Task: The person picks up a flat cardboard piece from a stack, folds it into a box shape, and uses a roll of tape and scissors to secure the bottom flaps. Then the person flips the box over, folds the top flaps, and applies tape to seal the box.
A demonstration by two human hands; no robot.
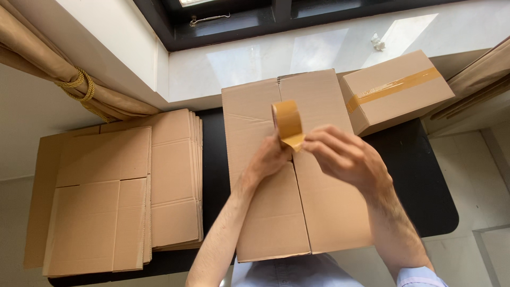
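Tape roll (287, 120) upright, edge-on

Both your forearms reach up from the lower edge, converging at centre. Your left hand (268, 159) is curled in a closed grip, thumb up. Your right hand (345, 157) is pinching, fingertips (311, 139) pointing left.

flat cardboard stack (122, 191) left | taped box (396, 90) right | tied curtain (64, 79) | black table (419, 180)
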